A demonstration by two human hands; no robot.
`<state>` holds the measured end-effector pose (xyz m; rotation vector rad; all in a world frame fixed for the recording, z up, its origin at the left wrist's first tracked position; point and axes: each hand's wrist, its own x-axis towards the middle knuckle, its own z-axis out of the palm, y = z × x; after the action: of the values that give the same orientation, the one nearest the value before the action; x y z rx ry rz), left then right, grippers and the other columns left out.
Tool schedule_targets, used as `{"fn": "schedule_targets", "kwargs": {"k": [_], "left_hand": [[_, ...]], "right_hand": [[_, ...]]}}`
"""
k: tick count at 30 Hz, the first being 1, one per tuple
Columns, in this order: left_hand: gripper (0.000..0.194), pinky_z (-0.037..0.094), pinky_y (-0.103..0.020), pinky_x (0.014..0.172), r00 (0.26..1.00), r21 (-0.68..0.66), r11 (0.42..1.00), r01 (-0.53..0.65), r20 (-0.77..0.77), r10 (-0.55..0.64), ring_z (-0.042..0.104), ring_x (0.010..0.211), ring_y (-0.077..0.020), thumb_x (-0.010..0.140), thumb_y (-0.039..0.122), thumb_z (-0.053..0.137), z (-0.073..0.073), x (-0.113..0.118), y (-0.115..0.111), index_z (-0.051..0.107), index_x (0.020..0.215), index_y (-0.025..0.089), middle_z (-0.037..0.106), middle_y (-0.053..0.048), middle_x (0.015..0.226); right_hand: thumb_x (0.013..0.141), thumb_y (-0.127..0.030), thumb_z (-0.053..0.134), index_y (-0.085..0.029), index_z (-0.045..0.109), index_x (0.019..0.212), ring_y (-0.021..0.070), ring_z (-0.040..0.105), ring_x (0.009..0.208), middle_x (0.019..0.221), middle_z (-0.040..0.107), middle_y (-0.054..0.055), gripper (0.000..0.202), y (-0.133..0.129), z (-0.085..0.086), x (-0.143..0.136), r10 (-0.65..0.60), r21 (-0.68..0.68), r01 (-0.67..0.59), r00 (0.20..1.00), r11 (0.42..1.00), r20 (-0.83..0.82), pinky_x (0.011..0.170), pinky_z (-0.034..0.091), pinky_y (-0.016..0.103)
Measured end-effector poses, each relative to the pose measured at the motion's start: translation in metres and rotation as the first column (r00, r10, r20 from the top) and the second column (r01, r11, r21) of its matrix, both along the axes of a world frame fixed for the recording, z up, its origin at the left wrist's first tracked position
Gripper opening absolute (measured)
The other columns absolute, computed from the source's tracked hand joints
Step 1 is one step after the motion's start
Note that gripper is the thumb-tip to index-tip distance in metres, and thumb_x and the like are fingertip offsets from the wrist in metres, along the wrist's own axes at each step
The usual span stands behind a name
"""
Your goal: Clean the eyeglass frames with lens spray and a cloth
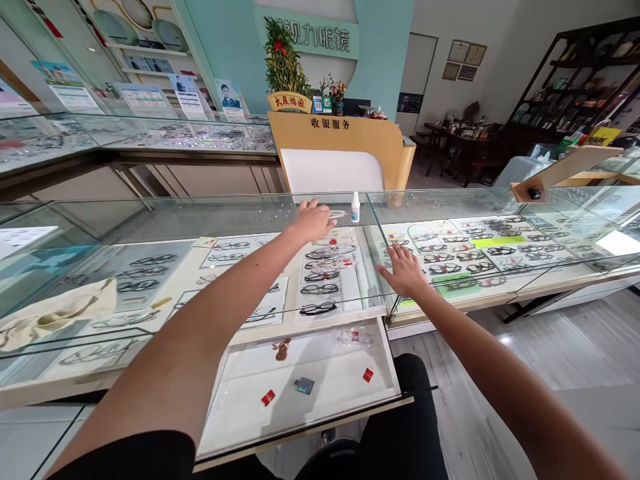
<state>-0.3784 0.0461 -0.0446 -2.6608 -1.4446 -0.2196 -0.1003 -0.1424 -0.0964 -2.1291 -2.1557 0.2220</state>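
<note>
A white drawer (335, 400) is pulled out at the front of a glass-walled desk (235, 212). In it lie a brown rabbit-shaped trinket (281, 349), two small red squares, a silvery-grey packet (304, 385) and, near the back corner, a clear, crumpled-looking item with a red mark (355, 337). Under the glass of the desk, a white tray (353, 293) carries a column of spectacles, the nearer ones dark-rimmed, others pale or reddish; more spectacles fill the sections to both sides. A bright green sheet (453, 285) lies under some on the right.

On the smooth, transparent top, a slim pair of clear glasses (338, 214) lies at the far side, just beside a small upright white bottle (355, 208) with a narrow cap and printed label. A cream cloth (60, 315) lies in soft folds at the left.

The left grip (314, 221) reaches out palm down at the clear glasses, fingers bent; whether it holds them I cannot tell. The right grip (404, 270) is wide and holds nothing, fingers spread over the glass, forearm slanting in from the lower right.
</note>
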Motion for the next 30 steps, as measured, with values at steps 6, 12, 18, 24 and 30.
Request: {"fn": "schedule_targets", "kwargs": {"k": [6, 12, 18, 24, 30], "left_hand": [[0.062, 0.033, -0.059, 0.123, 0.998, -0.079, 0.997, -0.012, -0.065, 0.006, 0.047, 0.154, -0.0419, 0.113, 0.049, 0.032, -0.021, 0.016, 0.025, 0.085, 0.118, 0.017, 0.075, -0.02, 0.145], [0.061, 0.035, -0.06, 0.121, 1.0, -0.041, 0.999, -0.021, 0.007, 0.021, 0.052, 0.149, -0.0428, 0.112, 0.049, 0.036, -0.012, 0.015, 0.008, 0.088, 0.115, 0.018, 0.07, -0.02, 0.154], [0.06, 0.038, -0.059, 0.119, 0.993, 0.036, 0.999, 0.028, 0.114, -0.032, 0.057, 0.144, -0.0387, 0.112, 0.053, 0.035, 0.003, -0.035, -0.058, 0.085, 0.122, 0.021, 0.074, -0.017, 0.147], [0.069, 0.036, -0.061, 0.127, 0.983, -0.061, 0.982, -0.176, 0.036, 0.179, 0.05, 0.154, -0.0415, 0.109, 0.061, 0.033, -0.022, -0.142, -0.128, 0.07, 0.15, 0.02, 0.064, -0.019, 0.163], [0.094, 0.034, -0.068, 0.131, 0.859, -0.184, 0.845, -0.503, 0.005, 0.512, 0.037, 0.167, -0.0487, 0.105, 0.07, 0.029, -0.052, -0.264, -0.156, 0.041, 0.176, 0.009, 0.043, -0.027, 0.179]], "right_hand": [[0.114, -0.069, 0.034, -0.01, 0.032, 0.181, 0.0384, 0.02, 0.179, 0.192, 0.024, 0.017, 0.089, 0.0, 0.002, -0.001, -0.01, 0.005, 0.011, 1.0, 1.0, -0.028, 0.143, 0.02, 0.057], [0.112, -0.071, 0.037, -0.011, 0.041, 0.174, 0.0383, 0.031, 0.172, 0.186, 0.037, 0.02, 0.087, 0.007, -0.005, 0.003, -0.007, 0.086, 0.009, 1.0, 0.996, -0.025, 0.139, 0.026, 0.056], [0.111, -0.063, 0.043, -0.012, 0.06, 0.151, 0.041, 0.051, 0.149, 0.166, 0.056, 0.023, 0.067, 0.024, -0.005, 0.0, -0.057, 0.171, 0.053, 0.998, 0.984, 0.021, 0.125, 0.04, 0.055], [0.115, -0.051, 0.026, -0.009, 0.057, 0.153, 0.043, 0.056, 0.14, 0.153, 0.066, 0.027, 0.065, 0.019, 0.008, 0.001, -0.056, 0.274, 0.057, 0.998, 0.96, -0.012, 0.117, 0.041, 0.055], [0.113, -0.021, 0.014, -0.011, 0.056, 0.154, 0.0376, 0.074, 0.107, 0.121, 0.082, 0.022, 0.059, -0.019, 0.041, -0.053, 0.058, 0.304, -0.064, 0.998, 0.95, 0.029, 0.094, 0.049, 0.046]]}}
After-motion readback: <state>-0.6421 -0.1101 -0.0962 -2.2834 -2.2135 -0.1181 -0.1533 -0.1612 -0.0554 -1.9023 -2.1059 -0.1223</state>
